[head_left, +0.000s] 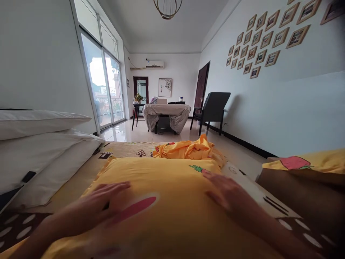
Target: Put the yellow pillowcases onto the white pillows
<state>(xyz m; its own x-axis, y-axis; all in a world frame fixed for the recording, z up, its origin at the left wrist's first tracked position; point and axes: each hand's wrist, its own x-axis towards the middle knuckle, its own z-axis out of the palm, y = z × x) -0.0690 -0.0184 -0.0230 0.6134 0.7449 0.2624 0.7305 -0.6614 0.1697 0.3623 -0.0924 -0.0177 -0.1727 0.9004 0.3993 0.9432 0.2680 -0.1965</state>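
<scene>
A plump yellow pillow (172,208) with a pink-eared print and a green-topped carrot print lies in front of me on a patterned bed cover. On its left side rests my left hand (110,198), fingers stretched out over the fabric and slightly blurred. My right hand (223,189) lies flat on the right part of the pillow, fingertips by the carrot print. Neither hand grips anything. Just past the pillow's far edge is a crumpled orange-yellow cloth (188,148).
White pillows (48,144) are stacked at the left. A brown box (302,190) with a yellow printed cloth (320,162) over it stands at the right. Beyond the bed cover (126,148) are a covered table (167,111) and a dark chair (214,108).
</scene>
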